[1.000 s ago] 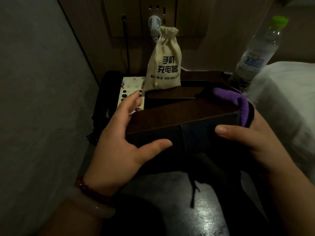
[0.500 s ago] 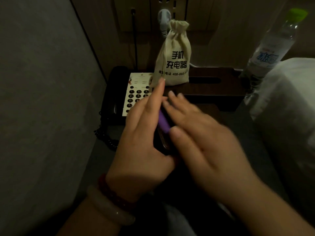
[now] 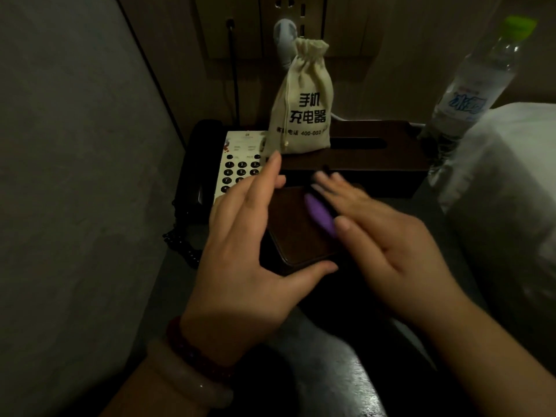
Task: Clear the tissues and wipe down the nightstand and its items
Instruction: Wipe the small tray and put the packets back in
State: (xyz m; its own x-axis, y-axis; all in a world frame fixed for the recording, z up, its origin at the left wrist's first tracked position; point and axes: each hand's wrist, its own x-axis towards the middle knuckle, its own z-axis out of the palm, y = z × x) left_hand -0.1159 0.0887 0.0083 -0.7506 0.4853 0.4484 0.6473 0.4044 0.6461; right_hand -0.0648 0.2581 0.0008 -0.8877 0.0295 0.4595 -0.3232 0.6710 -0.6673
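Head view shows the left hand (image 3: 240, 245) gripping a small brown box (image 3: 298, 233) near the middle of the nightstand (image 3: 436, 221), thumb hooked on its near edge, while the right hand (image 3: 388, 245) lies flat, pressing a purple cloth (image 3: 320, 216) on its top. Room is tight: the phone (image 3: 237, 164) fills the left edge, the tissue box (image 3: 376, 158) with a cloth bag (image 3: 304, 103) on it fills the back, and a water bottle (image 3: 472, 85) stands at the back right corner. Half a second ago the hands were close together and hid the box; now they are apart and its top shows.
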